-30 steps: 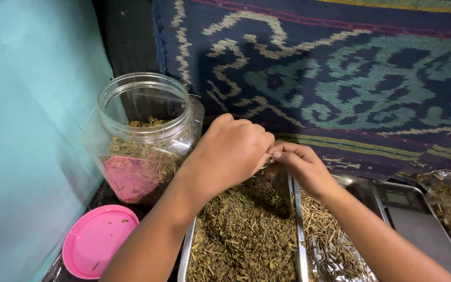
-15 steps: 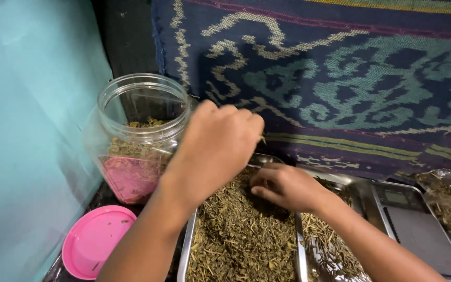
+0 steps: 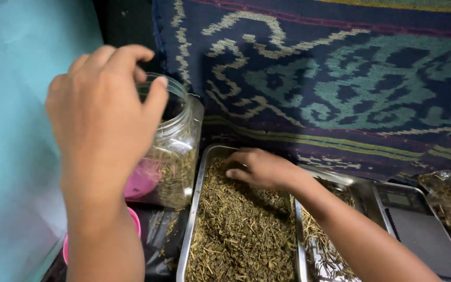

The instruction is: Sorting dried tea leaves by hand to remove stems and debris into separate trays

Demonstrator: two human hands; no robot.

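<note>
1 jar [image 3: 176, 151], 2 trays [image 3: 186, 235], 1 scale [image 3: 418, 230], 2 hands [image 3: 100, 115].

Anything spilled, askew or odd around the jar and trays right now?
A few bits of dried herb lie scattered on the dark surface between the clear plastic jar and the metal tray of dried herbs. The jar is open, its round pink lid lying below it. Nothing looks damaged or tipped.

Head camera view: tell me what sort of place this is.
Probably a small home workspace for sorting and packing dried herbs: a metal tray of dried green herb, a clear plastic jar partly filled with it, and a grey digital scale beside a woven patterned cloth.
</note>
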